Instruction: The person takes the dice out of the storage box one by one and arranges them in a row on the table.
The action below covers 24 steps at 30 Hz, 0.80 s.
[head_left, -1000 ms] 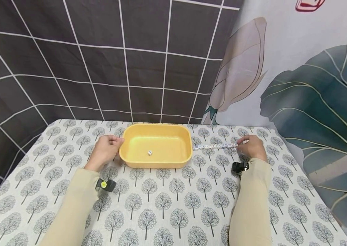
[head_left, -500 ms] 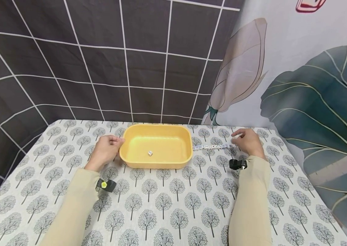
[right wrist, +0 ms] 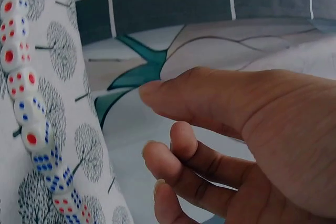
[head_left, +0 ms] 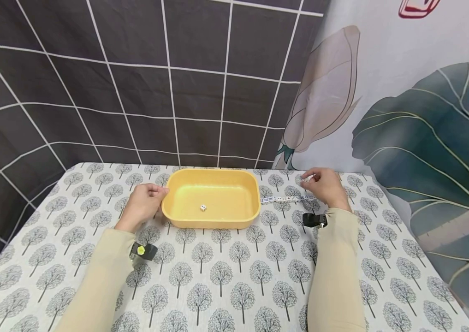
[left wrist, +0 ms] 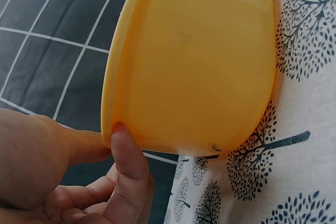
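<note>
A yellow plastic basin [head_left: 209, 224] rests on the table, with one white die [head_left: 203, 208] on its floor. My left hand [head_left: 143, 205] pinches the rim at the basin's left end; the left wrist view shows thumb and forefinger meeting over the edge of the basin [left wrist: 189, 66]. From the basin's right side, a line of several white dice [head_left: 280, 199] runs to the right. My right hand [head_left: 327, 186] hovers over the far right end of that line. In the right wrist view, this hand [right wrist: 226, 145] has thumb and fingers apart, nothing between them, beside the red-and-blue-dotted dice [right wrist: 31, 139].
A white cloth printed with grey trees [head_left: 222, 272] covers the table. Behind its back edge hangs a dark curtain [head_left: 130, 87] with white grid lines, and at the right a pale curtain [head_left: 383, 60] with lotus print. Black cameras sit on both wrists.
My right hand has lifted from the right end of the dice line and moved left and slightly away from me. Its fingers have spread. My left hand and the basin have stayed put.
</note>
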Motion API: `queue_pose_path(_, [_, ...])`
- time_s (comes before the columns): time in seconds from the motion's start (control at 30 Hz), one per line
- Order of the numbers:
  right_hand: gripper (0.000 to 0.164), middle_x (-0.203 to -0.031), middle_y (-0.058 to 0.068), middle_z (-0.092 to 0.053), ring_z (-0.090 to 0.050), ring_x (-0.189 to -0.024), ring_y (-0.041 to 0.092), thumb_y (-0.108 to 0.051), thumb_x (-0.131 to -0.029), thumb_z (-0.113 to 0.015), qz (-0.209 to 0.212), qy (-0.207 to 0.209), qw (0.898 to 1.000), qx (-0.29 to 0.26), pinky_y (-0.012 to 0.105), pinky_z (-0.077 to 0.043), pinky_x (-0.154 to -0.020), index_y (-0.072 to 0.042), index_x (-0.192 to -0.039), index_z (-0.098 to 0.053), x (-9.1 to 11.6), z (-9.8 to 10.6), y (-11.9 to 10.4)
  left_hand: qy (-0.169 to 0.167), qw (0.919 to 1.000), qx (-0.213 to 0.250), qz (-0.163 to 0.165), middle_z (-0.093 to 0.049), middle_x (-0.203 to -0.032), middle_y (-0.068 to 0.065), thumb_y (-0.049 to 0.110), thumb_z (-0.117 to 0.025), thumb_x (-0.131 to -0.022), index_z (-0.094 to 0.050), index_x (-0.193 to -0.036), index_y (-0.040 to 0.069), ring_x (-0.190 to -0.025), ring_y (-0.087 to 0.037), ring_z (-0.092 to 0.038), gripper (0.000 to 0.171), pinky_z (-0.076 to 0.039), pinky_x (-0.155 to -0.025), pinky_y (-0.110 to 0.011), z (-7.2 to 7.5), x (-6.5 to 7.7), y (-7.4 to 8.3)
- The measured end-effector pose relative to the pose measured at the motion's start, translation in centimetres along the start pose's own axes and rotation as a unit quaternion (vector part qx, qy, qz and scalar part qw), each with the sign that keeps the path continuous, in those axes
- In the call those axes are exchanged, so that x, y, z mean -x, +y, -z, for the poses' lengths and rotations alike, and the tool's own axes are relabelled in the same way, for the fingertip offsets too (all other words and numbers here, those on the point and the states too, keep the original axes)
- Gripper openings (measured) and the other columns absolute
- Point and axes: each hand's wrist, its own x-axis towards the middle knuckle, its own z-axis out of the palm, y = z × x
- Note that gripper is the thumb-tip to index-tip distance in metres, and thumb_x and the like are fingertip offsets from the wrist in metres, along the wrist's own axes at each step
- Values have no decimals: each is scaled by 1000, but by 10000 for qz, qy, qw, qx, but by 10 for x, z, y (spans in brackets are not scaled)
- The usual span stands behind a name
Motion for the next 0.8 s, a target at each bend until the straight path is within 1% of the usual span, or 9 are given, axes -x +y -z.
queue_pose_path(0.17, [31, -78, 2, -62, -50, -63, 14, -19, -93, -70, 109, 94, 9999, -58, 29, -43, -57, -3, -120, -69, 0, -3, -10, 0, 10000, -23, 4, -62, -109, -16, 22, -54, -106, -56, -128, -6, -79, -15, -60, 35, -60, -70, -29, 0, 0, 0])
queue_pose_path(0.3, [30, -76, 1, -60, -48, -60, 14, -19, -93, -70, 256, 92, 9996, -80, 29, -41, -55, -4, -119, -69, -1, -6, -19, 16, 10000, -33, -3, -62, -108, -15, 23, -55, -106, -56, -128, -6, -79, -14, -59, 36, -60, -68, -28, 0, 0, 1])
queue_pose_path(0.43, [27, -77, 2, -60, -48, -61, 14, -16, -92, -71, 516, 181, 9985, -64, 29, -42, -58, -3, -117, -71, -2, -10, -27, 5, 10000, -57, 24, -62, -108, -15, 23, -55, -106, -57, -128, -5, -78, -14, -60, 36, -60, -68, -29, 0, 1, 2])
queue_pose_path(0.6, [28, -79, 4, -61, -50, -65, 15, -14, -92, -72, 594, 198, 9980, -114, 30, -44, -63, -2, -117, -70, -2, -15, -38, 9, 10000, -90, 8, -62, -106, -14, 23, -54, -106, -57, -128, -5, -77, -14, -60, 36, -60, -68, -29, 0, 1, 0])
queue_pose_path(0.73, [28, -80, 4, -60, -51, -67, 15, -13, -91, -73, 686, 206, 9972, -195, 28, -45, -61, -2, -117, -70, -4, -20, -45, 13, 10000, -87, 2, -62, -107, -14, 23, -54, -106, -57, -128, -5, -77, -14, -60, 35, -60, -68, -28, 0, 1, 1])
queue_pose_path(0.8, [27, -80, 4, -59, -50, -67, 16, -14, -91, -74, 734, 213, 9968, -221, 27, -45, -60, -4, -116, -70, -4, -23, -49, 15, 10000, -97, -4, -62, -107, -15, 23, -55, -106, -57, -128, -5, -77, -14, -60, 36, -60, -68, -29, 0, 1, 2])
